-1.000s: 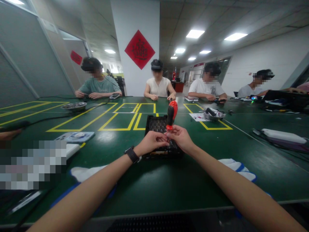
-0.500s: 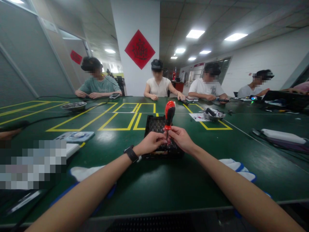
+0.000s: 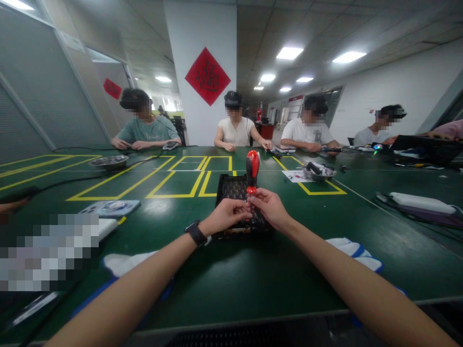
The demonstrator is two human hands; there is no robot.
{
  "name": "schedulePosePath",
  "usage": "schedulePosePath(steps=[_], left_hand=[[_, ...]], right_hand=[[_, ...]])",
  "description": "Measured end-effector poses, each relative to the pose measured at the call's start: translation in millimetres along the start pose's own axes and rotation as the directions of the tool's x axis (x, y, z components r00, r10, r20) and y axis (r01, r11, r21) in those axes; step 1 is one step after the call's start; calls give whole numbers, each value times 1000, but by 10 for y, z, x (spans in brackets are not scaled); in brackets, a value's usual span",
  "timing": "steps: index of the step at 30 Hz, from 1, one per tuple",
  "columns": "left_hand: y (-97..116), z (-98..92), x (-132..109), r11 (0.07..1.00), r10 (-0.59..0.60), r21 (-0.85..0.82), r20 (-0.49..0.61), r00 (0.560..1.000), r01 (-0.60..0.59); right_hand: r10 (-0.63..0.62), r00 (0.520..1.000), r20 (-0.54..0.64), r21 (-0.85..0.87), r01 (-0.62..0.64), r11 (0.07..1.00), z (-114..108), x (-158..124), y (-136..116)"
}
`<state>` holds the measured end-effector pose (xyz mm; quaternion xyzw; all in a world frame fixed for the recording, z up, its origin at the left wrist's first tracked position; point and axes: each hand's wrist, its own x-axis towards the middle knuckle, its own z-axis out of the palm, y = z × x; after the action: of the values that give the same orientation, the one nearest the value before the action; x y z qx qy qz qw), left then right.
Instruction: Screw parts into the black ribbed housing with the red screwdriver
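Note:
A screwdriver [image 3: 252,168] with a red and black handle stands upright in front of me, handle up. My right hand [image 3: 272,208] is closed on it, pinching just below the handle. My left hand [image 3: 227,215], with a dark watch on the wrist, is closed too; its thumb and fingertips meet at the lower shaft. The tip is hidden by my fingers. Beneath both hands lies an open black case [image 3: 222,185] with rows of small compartments, whose contents are too dark to make out.
White-and-blue gloves [image 3: 352,250] lie by my right forearm, others [image 3: 126,262] under my left. A metal bowl [image 3: 108,163] sits far left; another bowl [image 3: 320,172] with dark items is at right. Several people sit across the green table [image 3: 307,289]. A purple-white object [image 3: 423,205] lies right.
The view has shifted slightly. The screwdriver's handle has turned, showing its red and black parts differently. Both hands stay closed at the shaft above the case.

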<state>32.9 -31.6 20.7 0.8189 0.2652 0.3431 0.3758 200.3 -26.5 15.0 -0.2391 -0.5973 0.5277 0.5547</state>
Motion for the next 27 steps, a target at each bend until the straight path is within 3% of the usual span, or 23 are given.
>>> schedulePosePath(steps=[4, 8, 11, 13, 14, 15, 19, 24, 27], left_hand=[[80, -36, 22, 994, 44, 103, -18, 999, -42], [123, -124, 30, 983, 104, 162, -120, 987, -84], [87, -203, 47, 999, 41, 10, -168, 985, -39], [22, -251, 76, 984, -40, -176, -249, 968, -5], [-22, -277, 93, 963, -87, -271, -322, 943, -3], [-73, -306, 109, 937, -128, -348, -400, 907, -21], [-338, -479, 134, 891, -251, -447, -629, 735, -78], [-679, -682, 59, 936, -342, -333, -779, 526, 116], [-817, -716, 10, 881, -470, -365, -756, 457, 302]], right_hand=[[-24, 1000, 7, -47, 25, 999, 69, -12, -92], [-73, 997, -31, -54, 72, 996, 88, 43, -163], [-80, 985, -150, -48, 74, 996, 8, 164, -113], [11, 952, -305, 1, -11, 1000, -95, 291, -28], [112, 912, -393, 42, -104, 994, -159, 366, 20], [253, 840, -480, 87, -241, 967, -230, 446, 64], [409, 701, -584, 95, -441, 893, -547, 758, 138], [413, 630, -658, -31, -570, 821, -927, 916, 67], [412, 610, -677, -151, -664, 733, -1108, 866, 65]])
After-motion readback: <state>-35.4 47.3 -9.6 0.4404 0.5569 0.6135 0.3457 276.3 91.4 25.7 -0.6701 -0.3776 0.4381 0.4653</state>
